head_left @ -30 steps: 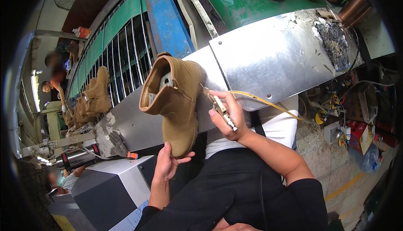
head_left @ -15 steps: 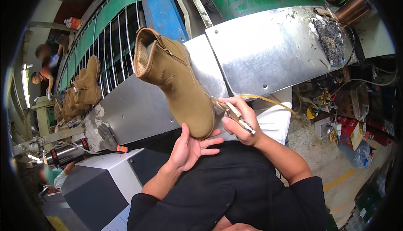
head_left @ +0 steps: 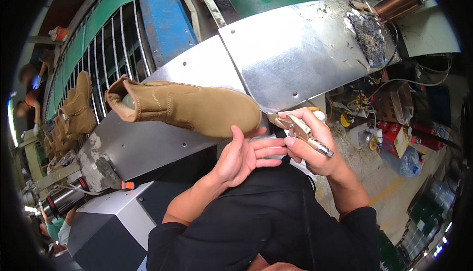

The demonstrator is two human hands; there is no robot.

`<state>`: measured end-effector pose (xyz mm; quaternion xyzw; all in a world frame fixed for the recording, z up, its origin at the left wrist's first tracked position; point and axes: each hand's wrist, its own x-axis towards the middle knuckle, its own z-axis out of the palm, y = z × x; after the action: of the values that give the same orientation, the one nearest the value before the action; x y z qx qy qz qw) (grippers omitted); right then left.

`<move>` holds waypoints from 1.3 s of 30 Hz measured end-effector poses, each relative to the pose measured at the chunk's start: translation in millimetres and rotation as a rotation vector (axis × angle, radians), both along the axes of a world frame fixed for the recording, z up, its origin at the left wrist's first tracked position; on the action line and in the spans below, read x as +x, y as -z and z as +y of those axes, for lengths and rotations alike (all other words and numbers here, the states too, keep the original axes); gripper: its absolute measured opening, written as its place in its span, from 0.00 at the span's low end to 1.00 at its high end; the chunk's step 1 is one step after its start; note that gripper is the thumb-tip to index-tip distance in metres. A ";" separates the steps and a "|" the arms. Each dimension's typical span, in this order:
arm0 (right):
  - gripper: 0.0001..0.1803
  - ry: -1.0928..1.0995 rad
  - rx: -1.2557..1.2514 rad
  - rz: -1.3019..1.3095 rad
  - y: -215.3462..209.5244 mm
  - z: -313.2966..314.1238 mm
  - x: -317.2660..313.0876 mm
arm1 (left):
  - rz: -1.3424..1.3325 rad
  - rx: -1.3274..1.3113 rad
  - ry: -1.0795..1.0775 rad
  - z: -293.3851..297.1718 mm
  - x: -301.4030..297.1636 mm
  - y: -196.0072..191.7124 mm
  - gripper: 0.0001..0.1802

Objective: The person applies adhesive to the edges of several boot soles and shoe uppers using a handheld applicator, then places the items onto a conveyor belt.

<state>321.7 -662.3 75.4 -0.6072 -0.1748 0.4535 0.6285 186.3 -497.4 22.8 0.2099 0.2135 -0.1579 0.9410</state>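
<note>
Tan leather, matt like suede, covers a tall round-toed ankle boot [head_left: 197,108] stretched over the grey sheet-metal tabletop [head_left: 162,145], just beyond the left fingers. Its toe points toward the right fingers; its open top faces away to the left. Whether its sole rests on the metal cannot be told.

The bare left hand [head_left: 236,160] is turned palm up, fingers spread apart and clamped on nothing; the thumb lies along the near side of the toe, probably to steady or turn it lightly. The bare right hand [head_left: 320,148] has its fingers closed around a beige and silver metal hand tool [head_left: 301,132], its nozzle-like tip just beside the toe, a grip that likely allows fine aim.

Well left of the left fingers, matching tan leather boots [head_left: 79,106] stand in a row, perhaps to keep them within reach.

No brand or lettering can be made out on boot or tool; the orange-and-white can [head_left: 59,33] far beyond the left fingers shows too small to read.
</note>
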 end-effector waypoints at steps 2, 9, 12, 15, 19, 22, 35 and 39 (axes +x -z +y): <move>0.20 0.039 0.050 0.002 1.2 -0.3 -5.7 | -0.009 -0.009 -0.041 -2.9 9.1 4.6 0.42; 0.25 0.211 0.143 -0.400 42.2 10.2 -43.3 | -0.086 0.018 -0.067 -5.7 41.1 15.7 0.45; 0.27 0.227 0.090 -0.589 68.5 13.2 -53.6 | -0.057 0.127 -0.103 -7.8 58.0 6.2 0.49; 0.26 0.189 0.083 -0.624 71.8 15.1 -40.4 | -0.101 0.178 -0.090 -4.3 63.3 12.9 0.48; 0.25 0.197 0.364 -0.075 62.2 -9.4 4.3 | -0.443 0.932 0.279 37.9 28.2 -13.6 0.37; 0.27 0.392 0.189 -0.426 54.6 -32.0 43.1 | -0.968 0.886 0.440 101.1 -10.7 -74.5 0.37; 0.25 0.644 0.105 -0.510 71.3 -47.1 145.0 | -0.370 2.212 0.152 164.9 -11.7 -141.5 0.11; 0.27 0.797 0.245 -0.360 75.8 -31.5 167.1 | -0.294 2.258 -0.064 170.8 8.4 -136.8 0.07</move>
<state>488.8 -693.8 -0.4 -0.6175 -0.0862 0.0394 0.7808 194.8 -326.5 159.6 0.9480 0.1265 0.1748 0.2340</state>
